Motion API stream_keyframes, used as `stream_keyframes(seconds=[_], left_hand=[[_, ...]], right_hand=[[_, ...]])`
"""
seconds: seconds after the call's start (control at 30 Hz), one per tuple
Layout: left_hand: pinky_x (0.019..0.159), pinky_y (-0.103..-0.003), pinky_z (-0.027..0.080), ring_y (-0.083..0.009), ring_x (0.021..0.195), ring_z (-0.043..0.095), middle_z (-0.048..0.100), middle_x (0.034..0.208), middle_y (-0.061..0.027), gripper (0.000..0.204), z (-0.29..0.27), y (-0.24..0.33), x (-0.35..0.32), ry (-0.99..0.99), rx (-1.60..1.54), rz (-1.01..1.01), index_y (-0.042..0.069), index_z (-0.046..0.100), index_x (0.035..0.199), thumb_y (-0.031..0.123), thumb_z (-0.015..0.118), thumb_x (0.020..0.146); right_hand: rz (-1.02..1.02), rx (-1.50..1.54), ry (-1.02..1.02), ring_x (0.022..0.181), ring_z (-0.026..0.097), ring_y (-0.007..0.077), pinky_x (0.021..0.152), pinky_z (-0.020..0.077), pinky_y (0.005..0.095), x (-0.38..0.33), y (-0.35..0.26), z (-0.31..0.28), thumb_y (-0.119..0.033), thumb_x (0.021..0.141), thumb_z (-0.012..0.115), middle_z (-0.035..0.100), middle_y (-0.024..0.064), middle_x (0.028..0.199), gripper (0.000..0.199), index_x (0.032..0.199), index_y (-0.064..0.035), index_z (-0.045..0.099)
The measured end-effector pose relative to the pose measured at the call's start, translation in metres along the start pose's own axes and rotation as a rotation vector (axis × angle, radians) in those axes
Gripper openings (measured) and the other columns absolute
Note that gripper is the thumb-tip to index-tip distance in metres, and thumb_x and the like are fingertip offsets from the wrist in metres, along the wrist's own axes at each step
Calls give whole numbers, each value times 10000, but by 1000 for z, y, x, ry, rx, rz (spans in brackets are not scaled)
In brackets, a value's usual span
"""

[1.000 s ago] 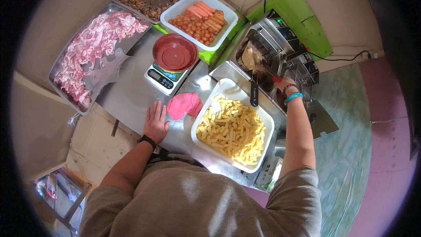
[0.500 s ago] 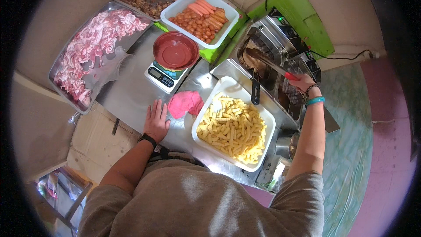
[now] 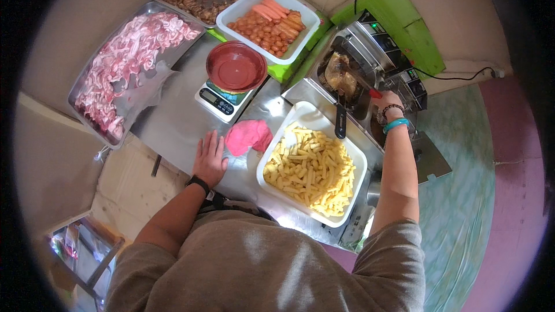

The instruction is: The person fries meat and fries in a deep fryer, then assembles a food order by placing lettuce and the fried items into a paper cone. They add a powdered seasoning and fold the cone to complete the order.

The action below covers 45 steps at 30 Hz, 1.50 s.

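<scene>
While the left hand (image 3: 209, 160) lies flat on the steel counter (image 3: 173, 124), fingers spread and holding nothing, the right hand (image 3: 388, 101) is clenched round a red handle (image 3: 375, 92). That handle runs to the fry basket (image 3: 345, 78), sitting tilted in the fryer (image 3: 370, 63), with browned food inside. Just beside the left hand: a pink cloth (image 3: 248, 136) and a tray of fries (image 3: 312, 170).

Left hand (image 3: 209, 160) is flat on the steel counter (image 3: 173, 124) beside a pink cloth (image 3: 248, 136). Right hand (image 3: 386, 102) holds the fryer basket (image 3: 342, 78) handle, white tray of fries (image 3: 312, 170) in between.
</scene>
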<state>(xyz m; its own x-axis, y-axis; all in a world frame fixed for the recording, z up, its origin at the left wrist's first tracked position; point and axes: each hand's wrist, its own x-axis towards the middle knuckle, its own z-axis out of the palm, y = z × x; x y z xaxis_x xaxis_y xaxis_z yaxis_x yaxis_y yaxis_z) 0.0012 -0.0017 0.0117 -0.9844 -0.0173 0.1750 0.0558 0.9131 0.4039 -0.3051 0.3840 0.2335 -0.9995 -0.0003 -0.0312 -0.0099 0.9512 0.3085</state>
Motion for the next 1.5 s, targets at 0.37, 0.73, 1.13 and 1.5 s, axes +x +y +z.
stream_keyframes(seconds=[0.37, 0.73, 1.13, 1.5], left_hand=[[1022, -471, 201, -305, 1262, 241, 277, 1337, -187, 609, 2, 0, 3, 7, -5, 4, -9, 385, 1235, 228, 596, 716], [1024, -479, 190, -317, 1263, 233, 270, 1338, -196, 607, 5, 0, 1, 0, 16, 10, -11, 371, 1244, 223, 579, 723], [1037, -476, 153, -321, 1275, 205, 237, 1357, -197, 640, 7, -1, 2, -74, 55, -1, 0, 308, 1282, 253, 561, 750], [1041, -470, 146, -324, 1278, 196, 240, 1355, -201, 626, 7, -1, 2, -82, 31, -13, -7, 317, 1273, 254, 556, 757]], right_hand=[[5, 95, -65, 849, 596, 304, 737, 462, 375, 4, -27, 76, -408, 683, 608, 622, 183, 854, 448, 891, -13, 634], [41, 383, -121, 500, 579, 177, 476, 442, 302, -48, 25, 40, -381, 693, 635, 602, 99, 606, 376, 876, -53, 647], [148, 238, -131, 859, 582, 345, 756, 461, 394, -20, -47, 67, -384, 716, 608, 609, 201, 899, 407, 891, -18, 637], [234, 493, 89, 880, 576, 335, 743, 461, 401, -91, -27, 64, -349, 728, 605, 603, 190, 922, 376, 1021, -112, 603]])
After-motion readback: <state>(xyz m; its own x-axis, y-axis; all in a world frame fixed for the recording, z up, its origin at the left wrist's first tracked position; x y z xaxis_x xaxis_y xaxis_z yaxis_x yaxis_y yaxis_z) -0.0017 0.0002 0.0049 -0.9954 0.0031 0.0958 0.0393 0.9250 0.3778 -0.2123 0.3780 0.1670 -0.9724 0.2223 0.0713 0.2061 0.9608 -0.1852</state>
